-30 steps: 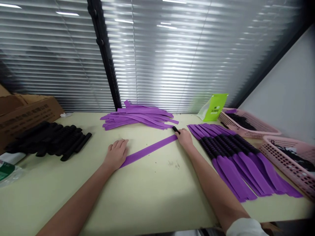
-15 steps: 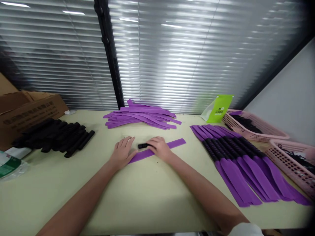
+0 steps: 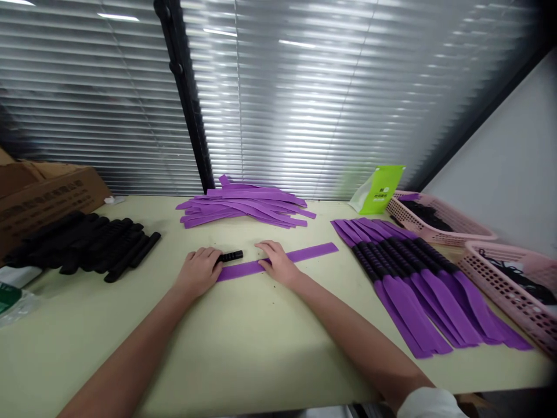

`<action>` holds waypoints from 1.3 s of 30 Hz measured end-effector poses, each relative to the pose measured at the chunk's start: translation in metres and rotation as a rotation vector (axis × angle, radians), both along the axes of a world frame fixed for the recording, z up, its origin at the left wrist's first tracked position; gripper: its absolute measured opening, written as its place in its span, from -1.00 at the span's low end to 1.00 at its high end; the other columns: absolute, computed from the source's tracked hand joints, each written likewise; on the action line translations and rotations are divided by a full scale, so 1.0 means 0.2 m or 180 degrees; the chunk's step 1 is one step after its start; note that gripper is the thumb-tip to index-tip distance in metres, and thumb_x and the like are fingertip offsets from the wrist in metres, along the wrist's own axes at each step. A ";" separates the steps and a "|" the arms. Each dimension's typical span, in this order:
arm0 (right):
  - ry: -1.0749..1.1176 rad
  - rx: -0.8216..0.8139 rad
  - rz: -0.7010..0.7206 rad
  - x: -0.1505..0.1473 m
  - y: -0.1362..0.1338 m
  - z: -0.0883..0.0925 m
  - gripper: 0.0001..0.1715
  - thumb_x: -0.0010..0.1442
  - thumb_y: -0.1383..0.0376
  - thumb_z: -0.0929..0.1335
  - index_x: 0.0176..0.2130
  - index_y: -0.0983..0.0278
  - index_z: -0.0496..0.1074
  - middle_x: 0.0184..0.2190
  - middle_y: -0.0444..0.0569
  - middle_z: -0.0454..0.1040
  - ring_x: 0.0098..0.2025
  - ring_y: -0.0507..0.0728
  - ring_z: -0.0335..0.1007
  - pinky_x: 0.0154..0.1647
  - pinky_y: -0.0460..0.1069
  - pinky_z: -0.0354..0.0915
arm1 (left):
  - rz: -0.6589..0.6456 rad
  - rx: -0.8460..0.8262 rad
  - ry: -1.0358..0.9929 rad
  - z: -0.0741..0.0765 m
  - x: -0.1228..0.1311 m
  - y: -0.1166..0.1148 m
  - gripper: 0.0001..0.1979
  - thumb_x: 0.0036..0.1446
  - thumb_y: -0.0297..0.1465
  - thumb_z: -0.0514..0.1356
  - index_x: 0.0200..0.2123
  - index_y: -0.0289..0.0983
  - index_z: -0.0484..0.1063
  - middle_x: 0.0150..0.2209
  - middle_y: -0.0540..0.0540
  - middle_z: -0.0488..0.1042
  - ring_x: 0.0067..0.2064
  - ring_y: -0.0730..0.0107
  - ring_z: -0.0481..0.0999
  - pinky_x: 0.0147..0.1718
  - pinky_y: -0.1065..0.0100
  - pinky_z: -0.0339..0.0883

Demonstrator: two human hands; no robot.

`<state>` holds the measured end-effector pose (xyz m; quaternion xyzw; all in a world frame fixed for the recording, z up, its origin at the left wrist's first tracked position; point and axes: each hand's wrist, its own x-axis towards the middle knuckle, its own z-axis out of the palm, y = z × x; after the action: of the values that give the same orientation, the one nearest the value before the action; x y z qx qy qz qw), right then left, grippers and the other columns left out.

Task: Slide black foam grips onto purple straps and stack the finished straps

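Observation:
A flat purple strip (image 3: 314, 252) lies slantwise across the table in front of me. Just behind it is a short black ribbed tube (image 3: 232, 255), its left end covered by the fingers of my left hand (image 3: 198, 270), which are closed around it. That hand also lies over the strip's left end. My right hand (image 3: 279, 265) rests on the middle of the same strip, fingers spread apart and curved, with a gap between them and the tube.
Loose purple strips (image 3: 248, 203) are heaped by the blinds. Black tubes (image 3: 87, 247) are piled left, beside a cardboard box (image 3: 52, 191). At right lie purple strips with black middles (image 3: 418, 290), a green pouch (image 3: 383, 188) and two pink baskets (image 3: 448, 235) (image 3: 500, 290).
The black tube has passed from my right hand to my left and shifted left. My right hand's fingers have opened away from it. The camera view has turned slightly.

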<state>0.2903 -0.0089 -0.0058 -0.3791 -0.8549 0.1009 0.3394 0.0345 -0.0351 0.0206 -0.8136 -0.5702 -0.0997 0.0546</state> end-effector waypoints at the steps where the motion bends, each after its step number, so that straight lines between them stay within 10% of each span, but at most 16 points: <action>1: -0.0015 0.0039 0.0014 0.01 0.01 0.00 -0.45 0.18 0.46 0.30 0.15 0.18 0.25 0.00 0.07 0.33 0.07 0.22 0.23 0.08 0.25 0.28 | 0.0133 0.0025 0.0047 0.01 -0.01 0.00 -0.71 0.19 -0.36 -0.02 -0.09 -0.26 0.39 -0.09 -0.18 0.47 -0.06 0.06 0.41 -0.14 0.08 0.22; 18: -0.0418 0.0100 0.0708 -0.11 -0.04 0.01 -0.78 0.18 0.17 0.38 -0.32 0.30 0.46 -0.20 0.00 0.51 -0.10 0.11 0.37 0.04 0.05 0.24 | 0.0017 0.0047 -0.0178 -0.05 -0.04 0.04 -0.69 0.25 -0.41 -0.11 -0.02 -0.22 0.32 0.00 -0.18 0.42 0.02 0.11 0.37 -0.05 0.09 0.22; 39: -0.0437 -0.0033 0.0033 -0.43 0.01 0.07 -0.68 0.25 0.27 0.30 0.00 0.27 0.25 -0.17 0.04 0.48 -0.16 0.16 0.39 -0.10 0.07 0.24 | 0.0465 0.0487 -0.0667 0.00 -0.12 0.04 -0.81 0.18 -0.46 -0.01 -0.10 -0.26 0.17 -0.19 -0.20 0.41 -0.14 0.05 0.44 -0.19 0.10 0.29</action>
<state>0.2038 -0.0060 0.0073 -0.3824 -0.8776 0.0808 0.2776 0.0095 -0.0267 0.0203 -0.7485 -0.6212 -0.2230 0.0637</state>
